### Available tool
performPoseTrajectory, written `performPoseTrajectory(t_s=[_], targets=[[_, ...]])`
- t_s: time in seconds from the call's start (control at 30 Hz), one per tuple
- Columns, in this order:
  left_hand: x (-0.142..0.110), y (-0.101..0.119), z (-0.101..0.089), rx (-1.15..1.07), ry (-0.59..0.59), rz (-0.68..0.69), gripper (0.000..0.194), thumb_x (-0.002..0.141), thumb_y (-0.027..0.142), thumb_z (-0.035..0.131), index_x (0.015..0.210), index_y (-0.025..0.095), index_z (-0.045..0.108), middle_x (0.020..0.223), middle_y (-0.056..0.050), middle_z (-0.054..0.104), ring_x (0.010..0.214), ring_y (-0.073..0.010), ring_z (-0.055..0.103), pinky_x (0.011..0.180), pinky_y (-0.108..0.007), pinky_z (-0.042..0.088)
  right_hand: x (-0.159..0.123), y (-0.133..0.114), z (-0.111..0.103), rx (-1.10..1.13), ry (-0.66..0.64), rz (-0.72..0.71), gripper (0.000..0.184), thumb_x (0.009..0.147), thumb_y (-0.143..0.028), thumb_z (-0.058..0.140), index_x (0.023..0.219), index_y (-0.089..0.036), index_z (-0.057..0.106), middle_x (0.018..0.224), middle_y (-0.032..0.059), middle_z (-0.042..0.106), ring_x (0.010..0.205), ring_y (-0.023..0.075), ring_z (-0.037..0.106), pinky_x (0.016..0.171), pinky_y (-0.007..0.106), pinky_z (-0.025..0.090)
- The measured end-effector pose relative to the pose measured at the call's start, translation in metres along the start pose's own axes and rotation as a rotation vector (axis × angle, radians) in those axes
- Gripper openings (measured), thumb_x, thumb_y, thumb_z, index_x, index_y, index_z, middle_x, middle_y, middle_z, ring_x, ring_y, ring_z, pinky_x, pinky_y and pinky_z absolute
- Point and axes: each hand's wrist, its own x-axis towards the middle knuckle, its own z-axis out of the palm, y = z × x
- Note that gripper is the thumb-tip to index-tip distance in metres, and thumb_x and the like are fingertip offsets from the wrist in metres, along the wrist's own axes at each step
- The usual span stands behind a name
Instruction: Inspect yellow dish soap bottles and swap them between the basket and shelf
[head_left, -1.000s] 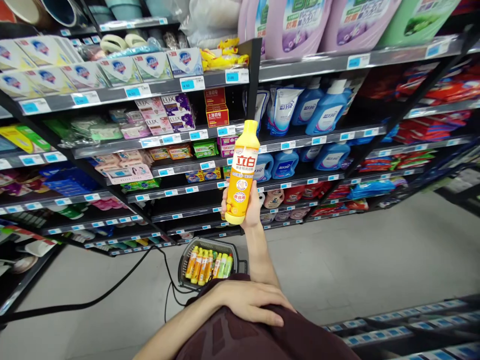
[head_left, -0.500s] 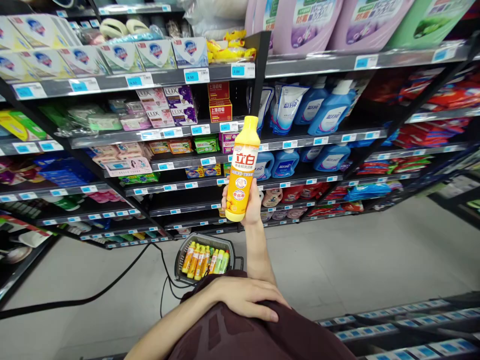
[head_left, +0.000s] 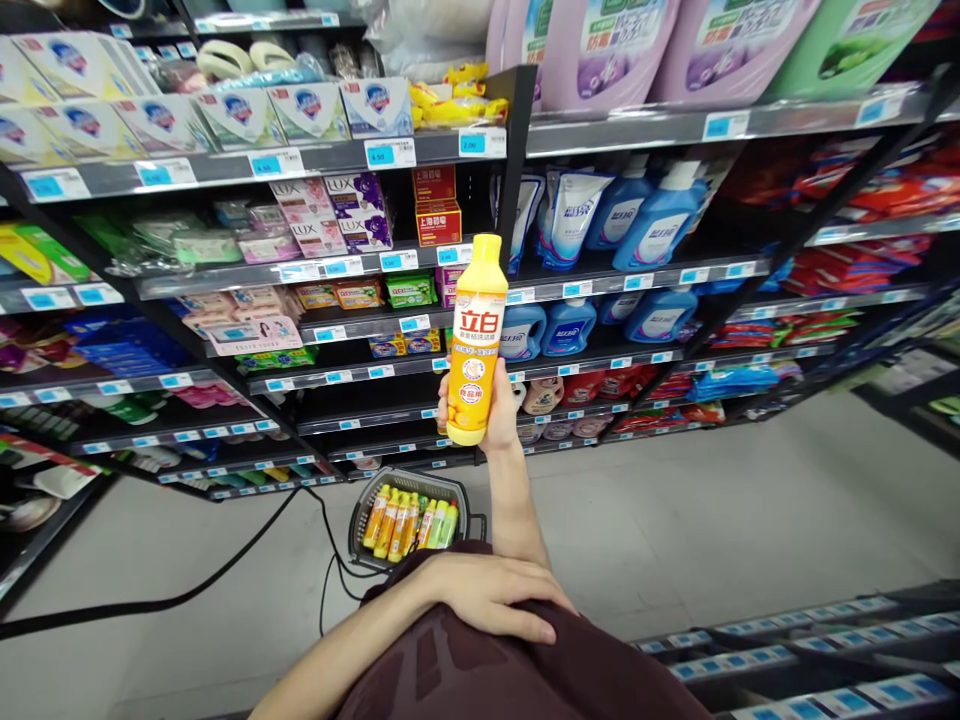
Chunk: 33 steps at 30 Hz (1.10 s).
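Observation:
A yellow dish soap bottle (head_left: 475, 345) with a yellow cap stands nearly upright in front of the shelves, its printed label facing me. My right hand (head_left: 501, 412) is wrapped round its lower half from behind, so part of the fingers is hidden. My left hand (head_left: 495, 595) lies flat on my dark red clothing, across the near end of my right forearm, fingers stretched out and holding nothing. On the floor below the bottle sits a grey basket (head_left: 469, 490) with several yellow, orange and green bottles in it.
Shelves ahead carry soap boxes (head_left: 307, 105), blue detergent bottles (head_left: 660, 225) and large purple jugs (head_left: 607, 50). A black cable (head_left: 187, 592) runs across the grey floor (head_left: 637, 520) at left. Another shelf (head_left: 810, 640) with price tags borders the lower right.
My right hand has shifted the dish soap bottle slightly left, and it tilts a little less. My left hand stays in place on my clothing.

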Motion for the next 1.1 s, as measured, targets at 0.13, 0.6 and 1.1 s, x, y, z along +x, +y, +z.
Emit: performPoseTrajectory(t_s=[0.13, 0.6, 1.1], targets=[[0.0, 0.0, -0.001, -0.001, -0.005, -0.007, 0.052, 0.1, 0.044, 0.047, 0.139, 0.01, 0.053, 0.136, -0.017, 0.061, 0.131, -0.0251, 0.055, 0.113, -0.032, 0.042, 0.001, 0.0, 0.0, -0.01, 0.026, 0.008, 0.063, 0.093, -0.07, 0.029, 0.106, -0.016, 0.059, 0.075, 0.0035, 0.066, 0.051, 0.0152, 0.062, 0.047, 0.028, 0.051], [0.003, -0.002, 0.0, -0.013, -0.019, 0.01, 0.053, 0.1, 0.046, 0.046, 0.14, 0.011, 0.052, 0.134, -0.017, 0.061, 0.13, -0.0253, 0.056, 0.112, -0.032, 0.042, -0.007, -0.019, -0.023, -0.153, 0.111, -0.09, 0.059, 0.09, -0.069, 0.041, 0.106, -0.016, 0.06, 0.074, 0.0036, 0.068, 0.05, 0.0153, 0.062, 0.045, 0.027, 0.051], [0.004, -0.003, 0.0, 0.018, -0.022, 0.026, 0.065, 0.1, 0.057, 0.038, 0.138, 0.006, 0.054, 0.126, -0.02, 0.063, 0.124, -0.0272, 0.059, 0.108, -0.032, 0.045, -0.007, -0.018, -0.028, -0.158, 0.125, -0.093, 0.058, 0.088, -0.071, 0.045, 0.104, -0.017, 0.061, 0.074, 0.0039, 0.068, 0.051, 0.0155, 0.063, 0.046, 0.027, 0.051]])
